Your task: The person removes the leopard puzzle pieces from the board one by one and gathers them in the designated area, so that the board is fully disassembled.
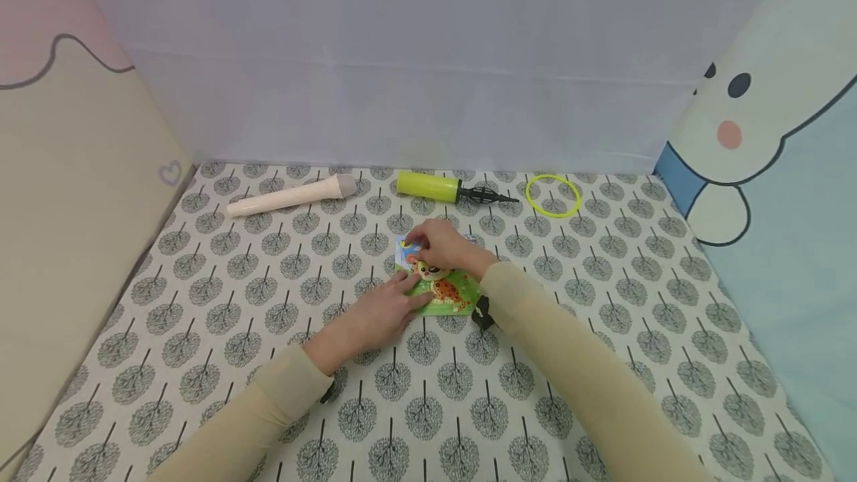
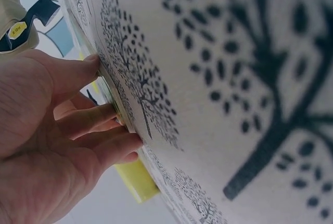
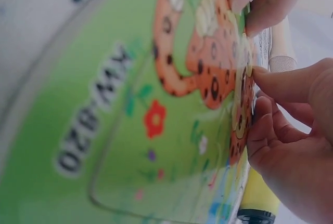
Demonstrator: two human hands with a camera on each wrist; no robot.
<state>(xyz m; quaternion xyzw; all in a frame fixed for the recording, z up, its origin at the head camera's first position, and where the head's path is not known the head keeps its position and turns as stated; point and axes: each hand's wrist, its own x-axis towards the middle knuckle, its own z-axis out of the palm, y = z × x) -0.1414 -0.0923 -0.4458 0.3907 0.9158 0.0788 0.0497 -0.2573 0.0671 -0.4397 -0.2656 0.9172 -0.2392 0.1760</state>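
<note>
A green card lies flat in the middle of the patterned cloth, printed with a spotted orange leopard cub and flowers. "KW-820" shows on its printed face in the right wrist view, along with a thin line like a frame inside the edge. My left hand rests its fingers on the card's lower left side. Over the upper part is my right hand, thumb and bent fingertips right at the picture surface. I cannot tell whether they pinch a part of it. The right hand hides the card's top middle.
Behind the card lie a pale pink wand with a grey end, a yellow-green hand pump with a black nozzle, and a yellow-green ring. A lilac curtain rises at the back, with printed cloth walls on both sides.
</note>
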